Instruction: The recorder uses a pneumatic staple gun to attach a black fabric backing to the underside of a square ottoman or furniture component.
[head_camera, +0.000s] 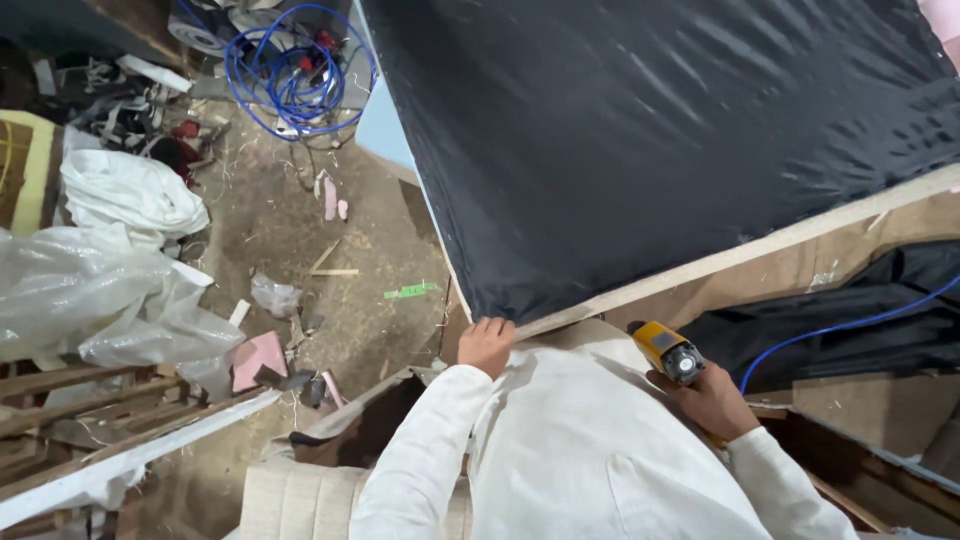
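Partly hidden under the stretched black woven fabric sheet (660, 140), the pale wooden frame rail (740, 255) shows only as a slanting strip along the sheet's lower edge, and both run out of view to the right. The left hand (486, 345) sits at the sheet's lower corner, its fingers curled over the fabric edge where it meets the rail, pinching it down. Just below the rail, the right hand (712, 398) is clenched around the grip of a yellow and black pneumatic staple gun (668, 351), whose nose points up toward the rail without visibly touching it (the handle is buried in the palm). A thin blue air hose (850, 325) trails from the gun to the right. Left of the sheet, on the dusty floor (370, 240), lies a small green paper strip (411, 291), its marking unreadable.
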